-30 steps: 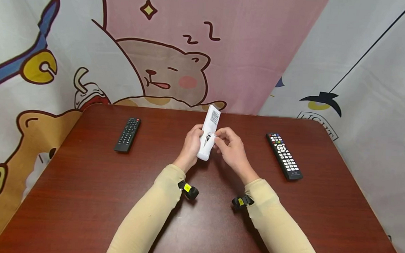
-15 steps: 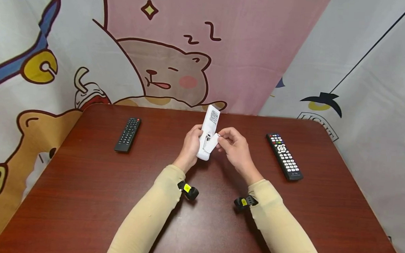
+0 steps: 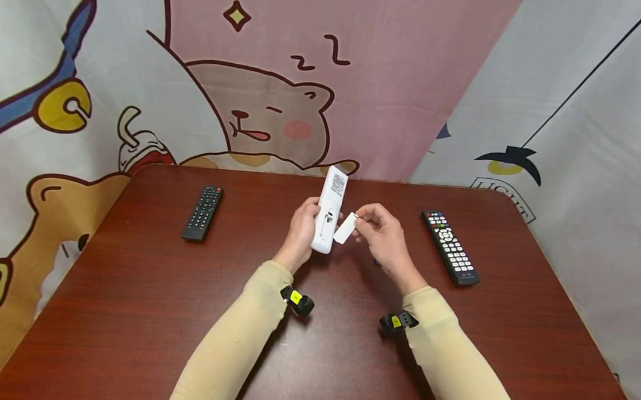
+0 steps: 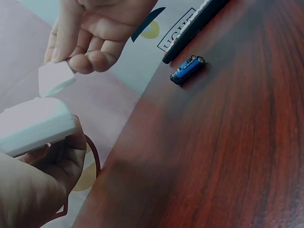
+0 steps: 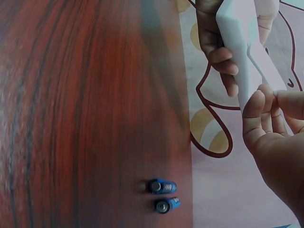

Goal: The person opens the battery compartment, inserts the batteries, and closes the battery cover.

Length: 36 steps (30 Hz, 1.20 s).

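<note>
My left hand (image 3: 300,230) grips a white remote control (image 3: 331,194), its back with a printed code facing up. The battery compartment (image 3: 328,219) in the remote's lower half is uncovered. Between thumb and fingers my right hand (image 3: 385,238) pinches the white battery cover (image 3: 345,228), held just off the remote's right side. In the left wrist view, the cover (image 4: 54,78) hangs tilted above the end of the remote (image 4: 35,124). Two blue batteries (image 5: 162,186) lie side by side on the table in the right wrist view; the right hand mostly hides them in the head view.
A black remote (image 3: 203,214) lies on the left of the brown table (image 3: 133,311). Another black remote (image 3: 450,247) with white buttons lies on the right. Behind the table's far edge hangs a printed cartoon cloth (image 3: 390,78).
My right hand has moved right, drawing the battery cover from over the compartment to beside the remote. The left hand and the white remote have stayed nearly still.
</note>
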Each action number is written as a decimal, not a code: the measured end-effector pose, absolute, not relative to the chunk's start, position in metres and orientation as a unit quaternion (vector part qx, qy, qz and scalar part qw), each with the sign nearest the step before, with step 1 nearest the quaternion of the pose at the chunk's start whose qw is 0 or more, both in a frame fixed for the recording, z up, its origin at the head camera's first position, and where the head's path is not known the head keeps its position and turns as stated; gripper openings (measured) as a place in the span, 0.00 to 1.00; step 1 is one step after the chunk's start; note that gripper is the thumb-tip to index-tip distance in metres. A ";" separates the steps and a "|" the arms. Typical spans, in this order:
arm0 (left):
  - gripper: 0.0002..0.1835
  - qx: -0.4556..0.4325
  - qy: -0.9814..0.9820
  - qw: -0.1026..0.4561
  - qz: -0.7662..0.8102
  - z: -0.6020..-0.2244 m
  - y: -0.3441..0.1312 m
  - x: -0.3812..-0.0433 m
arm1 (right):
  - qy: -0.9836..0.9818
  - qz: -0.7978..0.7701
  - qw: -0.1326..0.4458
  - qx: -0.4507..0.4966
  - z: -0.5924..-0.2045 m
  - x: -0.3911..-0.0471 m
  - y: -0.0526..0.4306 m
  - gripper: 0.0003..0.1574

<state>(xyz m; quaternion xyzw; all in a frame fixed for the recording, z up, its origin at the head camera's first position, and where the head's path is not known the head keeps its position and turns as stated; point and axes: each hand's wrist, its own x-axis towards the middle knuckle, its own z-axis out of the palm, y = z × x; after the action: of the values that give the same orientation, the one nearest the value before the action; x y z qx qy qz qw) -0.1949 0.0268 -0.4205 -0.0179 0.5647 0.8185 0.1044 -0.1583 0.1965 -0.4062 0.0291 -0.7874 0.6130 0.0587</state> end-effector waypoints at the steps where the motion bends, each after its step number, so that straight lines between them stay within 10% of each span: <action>1: 0.22 -0.018 0.564 0.108 0.819 -0.420 0.027 -0.195 | -0.789 0.611 0.058 0.028 -0.406 -0.158 0.198 0.08; 36: 0.23 -0.019 0.556 0.129 0.821 -0.419 0.023 -0.196 | -0.810 0.583 0.067 0.009 -0.412 -0.152 0.244 0.09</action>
<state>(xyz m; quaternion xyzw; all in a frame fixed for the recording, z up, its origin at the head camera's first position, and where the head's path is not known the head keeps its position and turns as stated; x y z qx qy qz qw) -0.1957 0.0232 -0.4194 -0.0193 0.5563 0.8207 0.1290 -0.1523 0.2436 -0.4119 0.0089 -0.8099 0.5826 0.0673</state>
